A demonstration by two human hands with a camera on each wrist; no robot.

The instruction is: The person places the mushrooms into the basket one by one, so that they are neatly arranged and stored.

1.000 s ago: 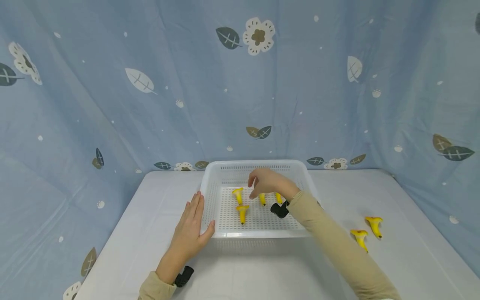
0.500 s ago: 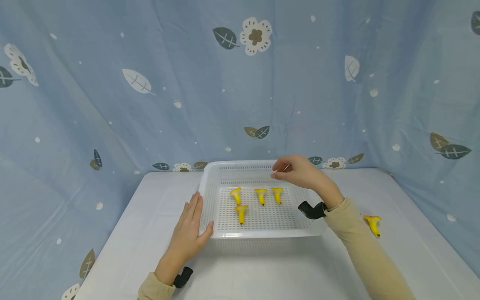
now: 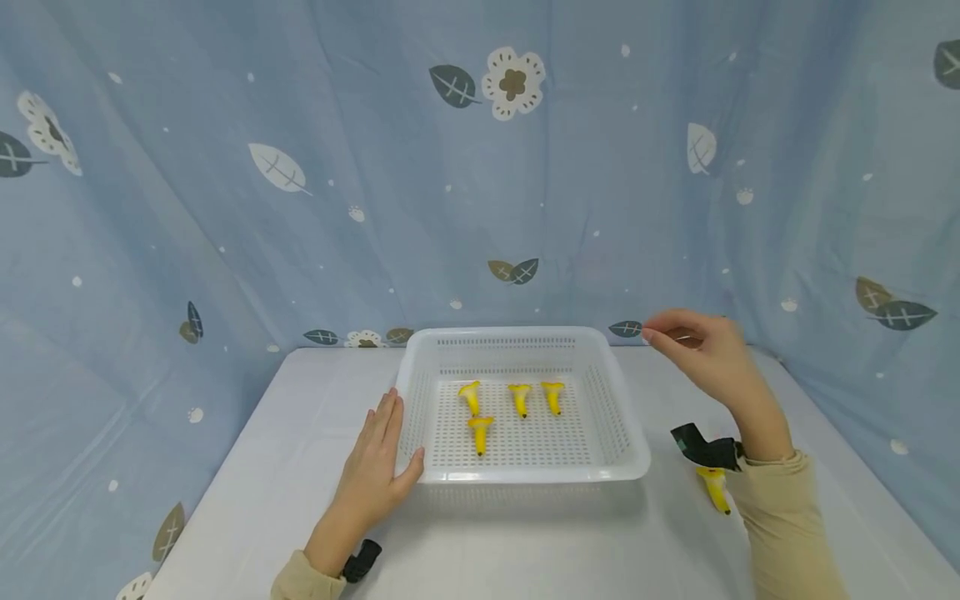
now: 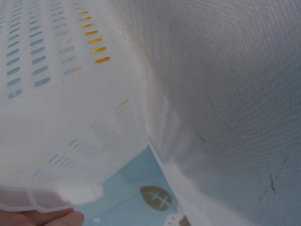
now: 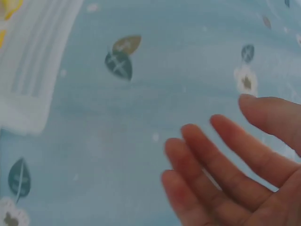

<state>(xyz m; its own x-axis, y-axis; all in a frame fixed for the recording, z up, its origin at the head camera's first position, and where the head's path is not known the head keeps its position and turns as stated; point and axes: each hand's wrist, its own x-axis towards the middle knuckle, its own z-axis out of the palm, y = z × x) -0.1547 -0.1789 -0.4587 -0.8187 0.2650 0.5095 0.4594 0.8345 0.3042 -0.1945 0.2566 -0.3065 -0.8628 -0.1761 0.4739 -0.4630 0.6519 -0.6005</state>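
A white perforated plastic basket (image 3: 525, 477) stands on the table with several yellow toy mushrooms (image 3: 520, 400) on its floor. Against the basket's left wall rests my left hand (image 3: 375, 462), its fingers straight; in the left wrist view the left hand's fingertips (image 4: 61, 219) touch the rim. To the right of the basket, in the air, is my right hand (image 3: 705, 354). The right wrist view shows the right hand (image 5: 240, 169) with its fingers loosely bent and nothing between them. Below the right wrist lies another yellow toy mushroom (image 3: 714, 490) on the table, partly covered by the wrist camera.
The table wears a white cloth (image 3: 525, 550). Behind and at the sides hangs a blue curtain (image 3: 420, 167) with leaf and flower prints. Black wrist cameras, such as the right camera (image 3: 705, 447), stick out from both wrists.
My right hand has moved right, from over the basket to beyond its right side. The right forearm now hides one table mushroom seen earlier. My left hand stays at the basket's side.
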